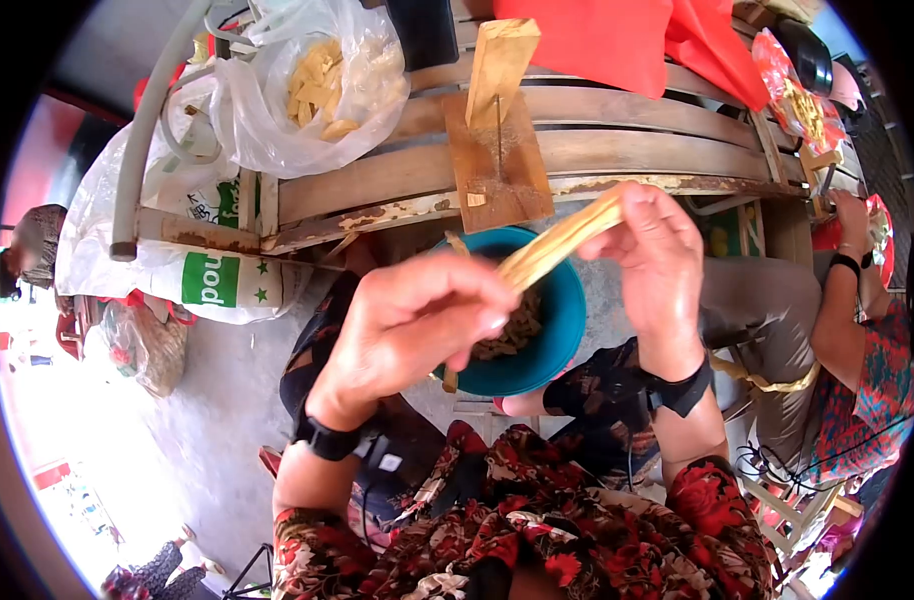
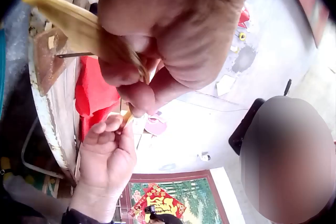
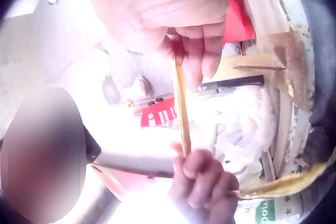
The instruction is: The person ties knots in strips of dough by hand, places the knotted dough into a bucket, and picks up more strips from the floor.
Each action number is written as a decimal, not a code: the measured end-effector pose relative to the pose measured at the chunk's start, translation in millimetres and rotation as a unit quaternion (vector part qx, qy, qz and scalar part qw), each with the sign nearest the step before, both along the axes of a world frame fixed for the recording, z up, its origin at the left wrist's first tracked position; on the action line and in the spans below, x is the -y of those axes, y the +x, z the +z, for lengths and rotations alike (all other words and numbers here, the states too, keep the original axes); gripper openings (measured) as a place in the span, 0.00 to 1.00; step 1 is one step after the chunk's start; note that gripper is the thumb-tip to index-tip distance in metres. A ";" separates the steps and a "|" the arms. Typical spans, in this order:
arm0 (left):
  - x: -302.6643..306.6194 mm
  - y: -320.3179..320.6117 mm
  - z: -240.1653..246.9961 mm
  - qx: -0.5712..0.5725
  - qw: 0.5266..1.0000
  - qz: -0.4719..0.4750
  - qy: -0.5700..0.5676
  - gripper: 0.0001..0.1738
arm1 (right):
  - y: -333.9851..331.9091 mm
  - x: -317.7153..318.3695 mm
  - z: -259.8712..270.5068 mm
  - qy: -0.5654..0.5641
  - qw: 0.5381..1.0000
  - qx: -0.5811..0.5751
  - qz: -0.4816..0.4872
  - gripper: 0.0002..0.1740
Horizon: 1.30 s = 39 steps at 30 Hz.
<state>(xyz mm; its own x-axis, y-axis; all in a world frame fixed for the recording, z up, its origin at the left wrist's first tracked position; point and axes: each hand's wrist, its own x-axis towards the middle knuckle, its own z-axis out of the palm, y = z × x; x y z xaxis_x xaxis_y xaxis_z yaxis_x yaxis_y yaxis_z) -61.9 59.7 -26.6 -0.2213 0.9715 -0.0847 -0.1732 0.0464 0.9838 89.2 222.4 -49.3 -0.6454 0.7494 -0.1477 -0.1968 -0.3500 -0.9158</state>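
Note:
Between my two hands a long pale-yellow fibrous strip (image 1: 557, 243) is held up. My left hand (image 1: 412, 315) pinches its lower end, and my right hand (image 1: 659, 255) pinches the upper end between thumb and fingers. A second yellow strip (image 3: 289, 184) runs through my left hand, sticking out on its far side in the right wrist view. Below the hands stands a teal basin (image 1: 569, 330) with cut brownish pieces (image 1: 517, 335) in it. Just beyond it, a wooden board (image 1: 522, 200) with an upright block (image 1: 502, 60) and a thin metal spike or blade lies on the bench.
The slatted bench (image 1: 627, 150) has a rusty front edge. On it sit a clear plastic bag (image 1: 377, 110) of yellow pieces and red cloth (image 1: 597, 40). A white sack (image 1: 167, 270) is at the left. Another person's arm (image 1: 842, 320) is close at the right.

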 end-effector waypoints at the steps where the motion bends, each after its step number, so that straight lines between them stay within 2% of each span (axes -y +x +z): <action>1: 7.5 -2.1 0.8 -0.004 0.998 -0.009 -0.065 0.08 | 5.5 4.2 7.3 0.025 1.000 0.004 -0.014 0.16; 2: 11.7 -1.7 3.2 -0.007 0.991 -0.017 -0.130 0.10 | 10.5 12.2 17.3 0.050 0.998 0.008 -0.028 0.15; 3: 10.7 4.5 0.9 0.006 0.992 0.009 -0.129 0.20 | 11.1 31.6 27.7 0.071 0.997 -0.037 -0.004 0.14; 4: 9.2 3.3 1.9 0.009 0.989 -0.017 -0.143 0.23 | 13.0 51.6 34.8 0.090 0.992 -0.084 0.021 0.13; 6: 3.4 12.3 16.0 -0.060 0.983 -0.051 -0.165 0.19 | 30.7 64.9 43.7 0.210 0.971 -0.024 0.113 0.11; 7: 4.9 18.7 14.1 -0.113 0.985 -0.050 -0.122 0.15 | 39.4 71.5 48.0 0.271 0.950 -0.002 0.154 0.10; 8: 9.5 24.7 13.1 -0.157 0.983 -0.012 -0.089 0.12 | 41.6 76.6 50.7 0.291 0.947 0.033 0.133 0.11; 9: 14.5 26.5 17.9 -0.083 0.992 0.012 -0.091 0.12 | 38.4 81.5 43.7 0.244 0.966 0.034 0.075 0.12; 11: 20.2 33.5 26.8 0.062 0.995 0.046 -0.058 0.13 | 39.5 76.0 28.2 0.125 0.987 0.025 0.102 0.13; 14: 17.9 51.2 37.0 0.190 0.981 0.027 -0.020 0.12 | 39.8 81.7 17.1 -0.003 0.987 -0.039 0.153 0.15; 16: 21.1 51.8 35.0 0.120 0.991 0.046 -0.044 0.11 | 40.0 85.7 12.2 0.001 0.990 -0.018 0.142 0.15; 18: 22.0 51.0 24.5 0.007 0.994 0.095 -0.048 0.09 | 38.5 89.2 12.6 0.100 0.993 0.029 0.052 0.13; 19: 22.2 51.8 23.8 -0.055 0.990 0.122 -0.043 0.08 | 40.8 89.7 14.9 0.114 0.992 -0.017 0.041 0.10; 22: 21.9 61.7 19.3 -0.132 0.983 0.129 -0.024 0.07 | 47.3 97.5 26.5 0.230 0.969 0.052 0.072 0.19; 23: 23.2 62.5 18.6 -0.196 0.975 0.104 -0.009 0.10 | 46.5 100.2 25.6 0.222 0.973 0.046 0.044 0.19; 24: 23.5 64.9 18.6 -0.118 0.987 0.108 0.004 0.11 | 45.8 101.0 24.9 0.215 0.976 0.040 0.017 0.20; 25: 23.8 68.0 18.7 -0.038 0.993 0.112 0.016 0.13 | 47.2 100.7 29.6 0.140 0.989 0.043 -0.003 0.20; 26: 24.1 69.7 18.7 0.042 0.992 0.115 0.028 0.14 | 50.7 98.8 30.0 0.054 0.998 -0.016 0.029 0.20; 27: 26.7 65.4 19.9 0.049 0.992 0.114 0.007 0.15 | 55.8 95.8 29.7 -0.034 0.995 -0.076 0.061 0.20; 28: 26.2 65.5 17.2 0.115 0.986 0.119 0.003 0.14 | 58.7 94.8 29.7 -0.120 0.979 -0.134 0.093 0.21; 29: 25.4 66.1 12.1 0.181 0.976 0.125 -0.001 0.14 | 57.2 98.5 31.7 -0.142 0.968 -0.169 0.115 0.22; 30: 24.1 67.3 9.6 0.246 0.961 0.129 -0.005 0.14 | 56.7 97.9 32.1 -0.133 0.969 -0.167 0.123 0.21; 31: 23.7 72.2 12.3 0.252 0.958 0.135 -0.013 0.13 | 55.6 95.7 32.5 -0.124 0.970 -0.164 0.131 0.21; 32: 25.4 68.1 13.1 0.275 0.958 0.070 -0.043 0.12 | 54.9 93.7 32.6 -0.115 0.970 -0.160 0.141 0.21; 34: 30.4 56.7 14.6 0.317 0.941 -0.061 -0.103 0.13 | 52.0 94.3 26.8 0.042 0.988 -0.101 0.111 0.19; 35: 30.4 59.5 16.8 0.291 0.945 -0.040 -0.141 0.15 | 49.0 96.8 26.8 0.107 0.987 -0.074 0.091 0.18; 37: 28.2 58.2 15.2 0.212 0.968 -0.019 -0.132 0.15 | 48.5 93.5 21.2 0.264 0.964 0.011 0.044 0.15; 38: 27.0 56.9 14.8 0.170 0.977 -0.007 -0.127 0.16 | 54.7 91.6 24.5 0.259 0.963 0.066 0.045 0.08; 39: 26.2 62.0 16.9 0.111 0.982 0.038 -0.150 0.18 | 57.5 85.7 29.4 0.231 0.968 0.059 0.085 0.07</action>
